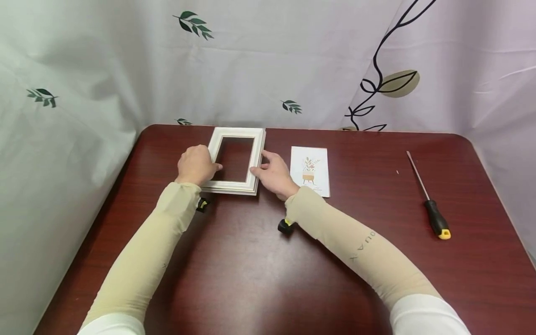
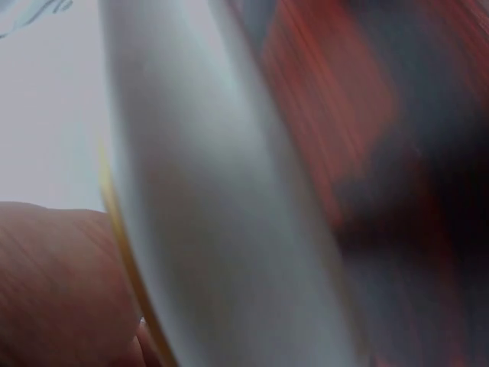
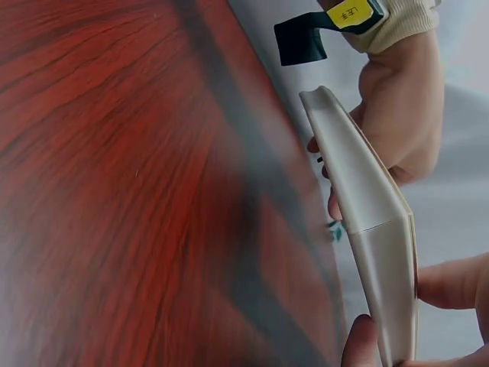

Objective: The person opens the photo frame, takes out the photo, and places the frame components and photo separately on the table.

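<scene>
Both hands hold a white picture frame, with bare table showing through its opening in the head view. My left hand grips the left side, its thumb over the front near the inner edge. On the right side, my right hand pinches the moulding, thumb on the front and fingers at the outer edge. In the right wrist view the frame is raised off the table, its shadow beneath, and the left hand grips the far side. Blurred white moulding fills much of the left wrist view.
Right of the frame lies a white card with a potted-plant drawing, partly behind my right wrist. A screwdriver with a black and yellow handle lies farther right on the dark red table. A leaf-patterned curtain hangs behind.
</scene>
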